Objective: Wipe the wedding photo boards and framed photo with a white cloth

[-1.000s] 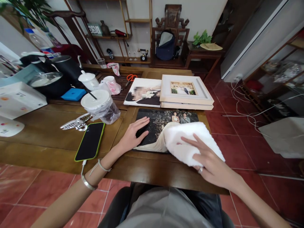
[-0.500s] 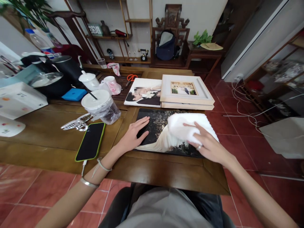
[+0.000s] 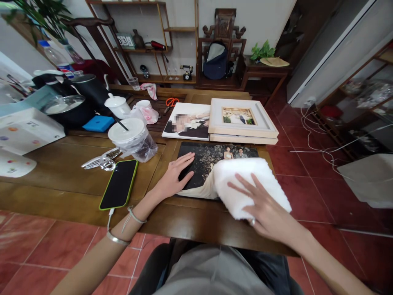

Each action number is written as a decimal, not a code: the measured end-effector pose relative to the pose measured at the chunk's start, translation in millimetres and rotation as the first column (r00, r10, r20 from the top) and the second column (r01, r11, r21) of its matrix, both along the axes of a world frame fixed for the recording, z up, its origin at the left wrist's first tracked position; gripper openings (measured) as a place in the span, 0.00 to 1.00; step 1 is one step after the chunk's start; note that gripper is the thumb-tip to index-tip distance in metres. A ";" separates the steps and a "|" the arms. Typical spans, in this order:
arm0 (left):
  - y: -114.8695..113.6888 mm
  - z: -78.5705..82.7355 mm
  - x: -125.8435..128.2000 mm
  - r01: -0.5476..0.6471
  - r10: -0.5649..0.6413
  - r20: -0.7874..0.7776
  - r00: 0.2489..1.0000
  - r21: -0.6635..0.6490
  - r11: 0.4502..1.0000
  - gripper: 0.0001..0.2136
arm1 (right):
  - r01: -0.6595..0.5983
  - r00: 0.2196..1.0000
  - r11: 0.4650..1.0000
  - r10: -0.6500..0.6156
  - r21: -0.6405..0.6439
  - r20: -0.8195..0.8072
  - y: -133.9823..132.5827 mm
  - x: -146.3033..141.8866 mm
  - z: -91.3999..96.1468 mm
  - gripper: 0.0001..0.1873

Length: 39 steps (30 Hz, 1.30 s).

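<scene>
Red-brown tiled floor (image 3: 307,192) spreads around the dark wooden worktop (image 3: 61,172). Against the pale back wall (image 3: 264,16) stand an open wooden shelf unit (image 3: 179,29) and a carved dark chair (image 3: 224,24), just beside a low side table (image 3: 260,73). White cables (image 3: 319,141) trail over the tiles at the right, near a glass-fronted cabinet (image 3: 368,94)

Soft, even light, possibly daylight; faint shadow under left hand (image 3: 173,177); heavily bowed edges; centre sharp, blurred patch on far print (image 3: 186,123).
</scene>
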<state>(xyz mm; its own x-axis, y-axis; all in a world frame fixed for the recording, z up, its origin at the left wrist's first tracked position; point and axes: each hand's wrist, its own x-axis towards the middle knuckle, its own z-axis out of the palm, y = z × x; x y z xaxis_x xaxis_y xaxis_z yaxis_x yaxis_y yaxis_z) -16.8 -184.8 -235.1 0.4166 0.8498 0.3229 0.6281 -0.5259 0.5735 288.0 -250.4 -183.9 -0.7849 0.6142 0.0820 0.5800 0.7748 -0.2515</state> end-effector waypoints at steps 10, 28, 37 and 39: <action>0.5 0.3 -0.4 0.010 -0.010 0.006 1.000 0.001 1.000 0.22 | -0.003 0.999 0.999 0.002 -0.041 -0.036 22.5 -0.6 3.9 0.12; 0.5 0.6 0.0 0.006 -0.006 0.013 1.000 -0.003 1.000 0.22 | 0.036 0.999 0.998 -0.035 -0.053 0.025 29.7 -21.8 13.8 0.17; -0.1 1.1 -0.2 -0.003 0.003 0.006 1.000 -0.022 1.000 0.22 | -0.057 0.998 0.981 0.059 -0.183 0.006 -15.7 -36.9 13.8 0.17; 0.5 0.4 -0.5 0.002 -0.001 0.002 1.000 -0.021 1.000 0.22 | -0.056 0.998 0.986 0.055 -0.156 -0.010 0.4 -31.4 13.9 0.17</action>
